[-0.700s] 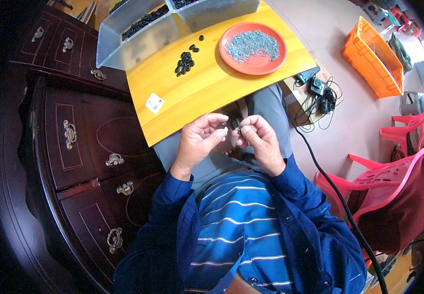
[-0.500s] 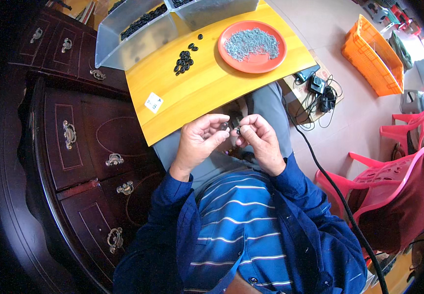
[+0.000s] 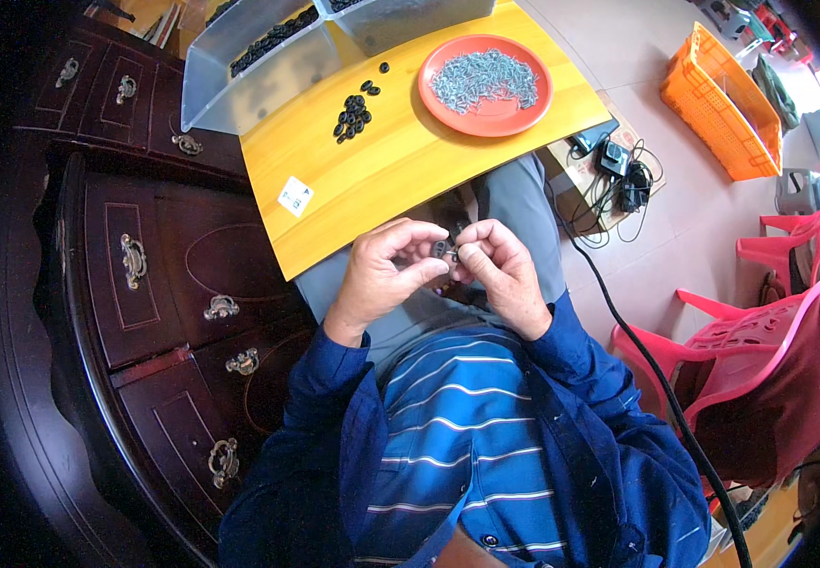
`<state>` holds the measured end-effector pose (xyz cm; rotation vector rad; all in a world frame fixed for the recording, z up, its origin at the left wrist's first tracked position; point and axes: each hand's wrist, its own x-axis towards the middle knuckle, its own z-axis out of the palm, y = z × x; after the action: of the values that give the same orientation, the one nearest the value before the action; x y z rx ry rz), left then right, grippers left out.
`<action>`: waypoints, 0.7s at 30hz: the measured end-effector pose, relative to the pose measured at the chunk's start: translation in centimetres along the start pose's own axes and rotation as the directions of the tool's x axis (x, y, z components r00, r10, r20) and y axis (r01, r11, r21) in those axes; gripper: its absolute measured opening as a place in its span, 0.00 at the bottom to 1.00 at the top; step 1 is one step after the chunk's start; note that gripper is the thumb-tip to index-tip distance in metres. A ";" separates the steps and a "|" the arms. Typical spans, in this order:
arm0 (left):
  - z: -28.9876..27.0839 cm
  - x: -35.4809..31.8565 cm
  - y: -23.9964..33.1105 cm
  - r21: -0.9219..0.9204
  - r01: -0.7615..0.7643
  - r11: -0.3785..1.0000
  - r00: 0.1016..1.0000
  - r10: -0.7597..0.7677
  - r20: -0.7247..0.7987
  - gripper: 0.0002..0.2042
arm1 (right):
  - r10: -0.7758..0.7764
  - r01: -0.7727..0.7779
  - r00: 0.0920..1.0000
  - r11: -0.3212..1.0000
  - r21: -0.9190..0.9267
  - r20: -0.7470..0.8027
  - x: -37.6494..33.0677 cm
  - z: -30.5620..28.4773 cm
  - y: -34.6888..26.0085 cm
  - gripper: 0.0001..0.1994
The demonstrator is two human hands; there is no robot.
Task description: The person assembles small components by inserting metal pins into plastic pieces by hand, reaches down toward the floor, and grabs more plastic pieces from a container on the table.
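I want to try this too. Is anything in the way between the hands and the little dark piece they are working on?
No, nothing visible. The left hand and the right hand both pinch the small dark part directly, above the lap, just past the near edge of the yellow board.

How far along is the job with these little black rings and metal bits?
No finished pile is distinguishable. In hand: the left hand and right hand pinch one small dark part between them over the lap. Left: loose black rings on the yellow board, more in the grey bin, and a heaped orange plate of metal pieces.
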<state>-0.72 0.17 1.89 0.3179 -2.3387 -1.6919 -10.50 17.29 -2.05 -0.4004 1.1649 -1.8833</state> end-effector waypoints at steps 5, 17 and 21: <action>0.0 0.0 0.0 0.027 -0.010 1.000 1.000 0.010 0.004 0.15 | -0.006 0.005 1.000 1.000 0.006 0.012 0.0 0.0 0.1 0.05; 0.0 0.0 0.0 0.011 -0.016 1.000 0.999 0.016 0.030 0.15 | 0.007 -0.007 1.000 1.000 0.001 0.012 0.1 -0.1 0.3 0.05; 0.0 0.0 0.0 -0.012 0.045 0.999 0.998 -0.045 0.051 0.15 | 0.001 0.000 1.000 1.000 -0.012 0.006 0.1 -0.1 0.2 0.05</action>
<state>-0.69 0.14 1.86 0.3310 -2.3728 -1.7553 -10.49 17.24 -2.30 -0.4123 1.1728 -1.8741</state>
